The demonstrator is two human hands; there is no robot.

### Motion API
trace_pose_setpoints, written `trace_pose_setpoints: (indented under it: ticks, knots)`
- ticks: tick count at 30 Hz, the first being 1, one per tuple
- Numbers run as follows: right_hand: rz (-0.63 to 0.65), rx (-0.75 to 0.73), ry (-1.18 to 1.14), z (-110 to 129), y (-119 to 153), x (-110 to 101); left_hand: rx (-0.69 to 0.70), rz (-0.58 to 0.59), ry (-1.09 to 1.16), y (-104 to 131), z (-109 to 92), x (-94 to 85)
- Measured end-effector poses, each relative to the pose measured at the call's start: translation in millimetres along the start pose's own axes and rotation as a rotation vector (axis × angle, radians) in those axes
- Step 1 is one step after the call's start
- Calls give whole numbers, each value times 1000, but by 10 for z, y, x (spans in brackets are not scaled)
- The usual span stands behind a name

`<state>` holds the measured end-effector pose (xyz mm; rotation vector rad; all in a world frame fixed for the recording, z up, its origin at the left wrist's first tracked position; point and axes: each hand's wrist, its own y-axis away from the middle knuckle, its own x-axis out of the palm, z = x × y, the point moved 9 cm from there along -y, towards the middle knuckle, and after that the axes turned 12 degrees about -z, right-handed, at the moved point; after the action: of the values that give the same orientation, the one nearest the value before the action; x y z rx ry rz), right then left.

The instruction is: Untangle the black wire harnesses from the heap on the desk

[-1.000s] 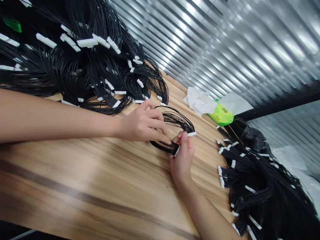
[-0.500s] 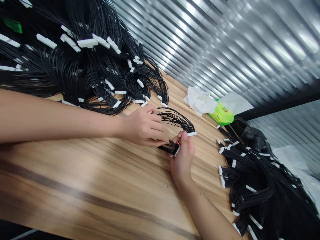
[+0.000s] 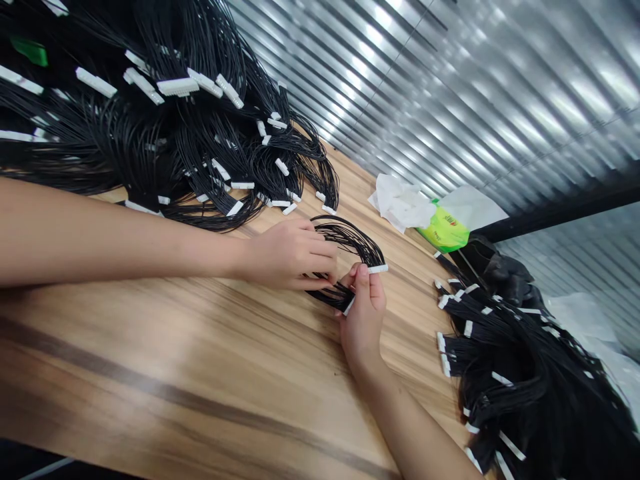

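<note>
A looped black wire harness (image 3: 367,245) with white connectors at its ends is between my two hands, just above the wooden table. My right hand (image 3: 364,313) pinches it near the ends. One white connector (image 3: 378,269) sticks out past the thumb, and another lies against the lower side of the fingers. My left hand (image 3: 297,257) comes in from the left with its fingers curled over the harness wires. Its fingertips are close to my right hand and partly hide the wires.
A large pile of black harnesses (image 3: 190,140) lies at the back left. Another harness pile (image 3: 540,373) is at the right. A green tissue pack (image 3: 444,227) with white tissue stands near the corrugated metal wall (image 3: 400,80). The wooden table (image 3: 200,373) stretches in front.
My left hand has shifted slightly, its fingers now closer to my right hand. The lower wires and the connectors have moved a little to the left.
</note>
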<state>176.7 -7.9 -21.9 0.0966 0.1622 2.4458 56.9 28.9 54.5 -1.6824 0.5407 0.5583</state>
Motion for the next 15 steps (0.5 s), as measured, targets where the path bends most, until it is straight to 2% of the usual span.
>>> trace_pose_setpoints:
  ticks: [5,15]
  knots:
    - [3,-24,16,12,6,-3,-185,132,336,9,88,149]
    - [31,-21,21,2,18,18,-305,145,430,31,182,181]
